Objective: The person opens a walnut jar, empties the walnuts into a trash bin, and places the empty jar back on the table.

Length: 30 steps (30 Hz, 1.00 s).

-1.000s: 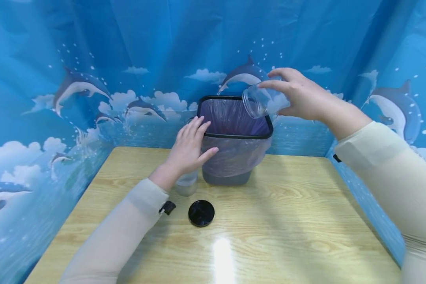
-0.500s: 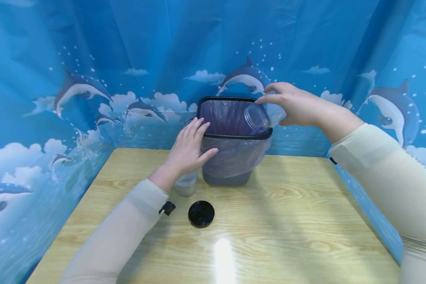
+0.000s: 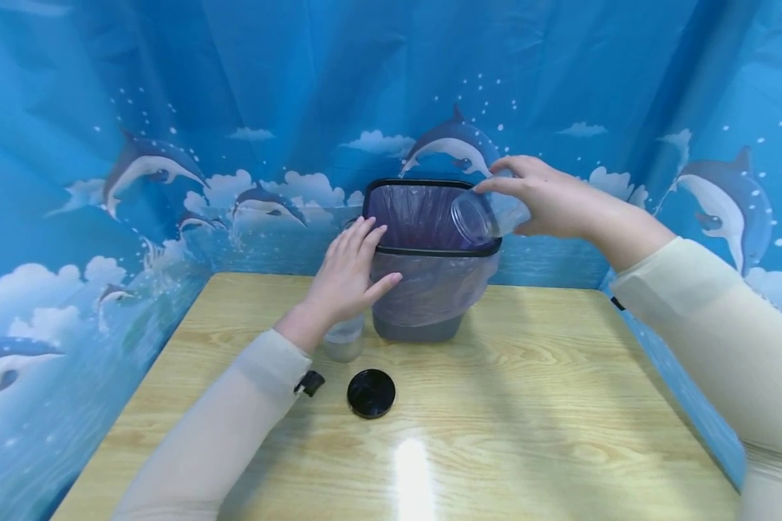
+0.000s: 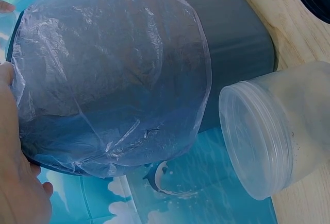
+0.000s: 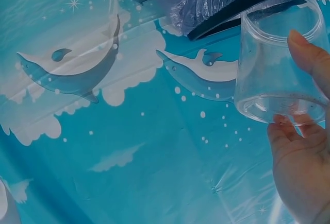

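Note:
My right hand holds a clear plastic jar between thumb and fingers. The jar lies tipped, its open mouth facing left over the inside of a grey trash bin. In the right wrist view the jar looks see-through, and fingertips support its base. A translucent bag lines the bin and folds over its black rim. At the bin's left side my left hand rests by the rim, fingers extended and thumb spread. Below that hand stands a second lidless, cloudy jar, partly hidden in the head view.
A round black lid lies on the wood-grain table, in front of the bin. Behind and at both sides hangs a blue curtain printed with dolphins.
My right hand has lowered the jar, bringing its mouth down to the bin's opening; over the last half second it has hardly moved. The left hand stays by the rim.

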### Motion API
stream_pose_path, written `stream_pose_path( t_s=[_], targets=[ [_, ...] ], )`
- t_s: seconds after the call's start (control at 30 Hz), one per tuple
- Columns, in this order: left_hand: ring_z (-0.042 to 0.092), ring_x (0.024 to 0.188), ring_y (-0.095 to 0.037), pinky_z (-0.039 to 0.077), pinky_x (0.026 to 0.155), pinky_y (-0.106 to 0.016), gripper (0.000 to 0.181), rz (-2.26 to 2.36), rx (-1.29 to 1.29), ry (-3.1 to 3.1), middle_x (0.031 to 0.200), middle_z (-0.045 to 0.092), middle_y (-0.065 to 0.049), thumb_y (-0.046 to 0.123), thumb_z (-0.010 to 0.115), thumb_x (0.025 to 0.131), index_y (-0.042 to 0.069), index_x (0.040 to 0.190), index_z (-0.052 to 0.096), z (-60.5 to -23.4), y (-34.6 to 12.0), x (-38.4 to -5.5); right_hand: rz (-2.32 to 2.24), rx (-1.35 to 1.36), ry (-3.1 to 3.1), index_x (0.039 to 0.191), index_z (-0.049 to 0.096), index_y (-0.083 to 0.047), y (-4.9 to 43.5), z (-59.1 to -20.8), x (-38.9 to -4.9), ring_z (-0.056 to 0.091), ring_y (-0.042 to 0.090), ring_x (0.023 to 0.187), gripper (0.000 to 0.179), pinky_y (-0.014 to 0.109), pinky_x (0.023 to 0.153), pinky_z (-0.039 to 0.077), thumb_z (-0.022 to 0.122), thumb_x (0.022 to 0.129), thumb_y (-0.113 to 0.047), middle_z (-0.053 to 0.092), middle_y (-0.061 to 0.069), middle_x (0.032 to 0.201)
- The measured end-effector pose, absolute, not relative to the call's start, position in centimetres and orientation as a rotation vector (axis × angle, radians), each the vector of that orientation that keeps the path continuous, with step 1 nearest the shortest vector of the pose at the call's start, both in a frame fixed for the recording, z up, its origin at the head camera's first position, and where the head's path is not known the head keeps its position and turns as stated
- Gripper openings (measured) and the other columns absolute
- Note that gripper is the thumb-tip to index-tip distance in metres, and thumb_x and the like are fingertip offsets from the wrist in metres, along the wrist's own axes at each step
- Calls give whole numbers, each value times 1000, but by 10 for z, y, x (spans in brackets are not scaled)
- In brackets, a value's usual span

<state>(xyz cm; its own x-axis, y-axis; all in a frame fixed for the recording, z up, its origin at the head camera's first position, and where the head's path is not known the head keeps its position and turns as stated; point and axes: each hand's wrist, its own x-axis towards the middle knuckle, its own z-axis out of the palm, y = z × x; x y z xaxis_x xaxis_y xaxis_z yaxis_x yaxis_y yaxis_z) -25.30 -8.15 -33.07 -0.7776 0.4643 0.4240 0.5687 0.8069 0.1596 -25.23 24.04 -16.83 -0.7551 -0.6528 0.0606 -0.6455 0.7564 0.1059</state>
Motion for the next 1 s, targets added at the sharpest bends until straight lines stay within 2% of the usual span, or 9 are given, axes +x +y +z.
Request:
stream_pose_path(
  t_s=[0.33,0.7,1.0],
  targets=[
    [4,154,-27,8,122,-50,86,-408,-775,-2621,167,10,-11,67,40,98,16,161,13,-332,-81,-254,-87,1070,-2818,148,47,-14,243,-170,-249,29,47,139,82,63,100,41,84,77,3,32,25,152],
    [5,153,-28,10,121,-52,86,-413,-781,-2622,166,12,-11,67,41,98,15,160,15,-332,-83,-253,-12,1064,-2759,149,47,-16,247,-177,-242,30,46,139,84,63,98,42,84,76,4,34,23,151],
    [4,154,-27,7,122,-49,86,-411,-781,-2629,167,11,-10,67,42,98,14,160,15,-332,-82,-254,40,1074,-2609,145,51,-13,253,-186,-230,35,47,135,84,64,97,42,87,71,5,38,25,148]
  ],
)
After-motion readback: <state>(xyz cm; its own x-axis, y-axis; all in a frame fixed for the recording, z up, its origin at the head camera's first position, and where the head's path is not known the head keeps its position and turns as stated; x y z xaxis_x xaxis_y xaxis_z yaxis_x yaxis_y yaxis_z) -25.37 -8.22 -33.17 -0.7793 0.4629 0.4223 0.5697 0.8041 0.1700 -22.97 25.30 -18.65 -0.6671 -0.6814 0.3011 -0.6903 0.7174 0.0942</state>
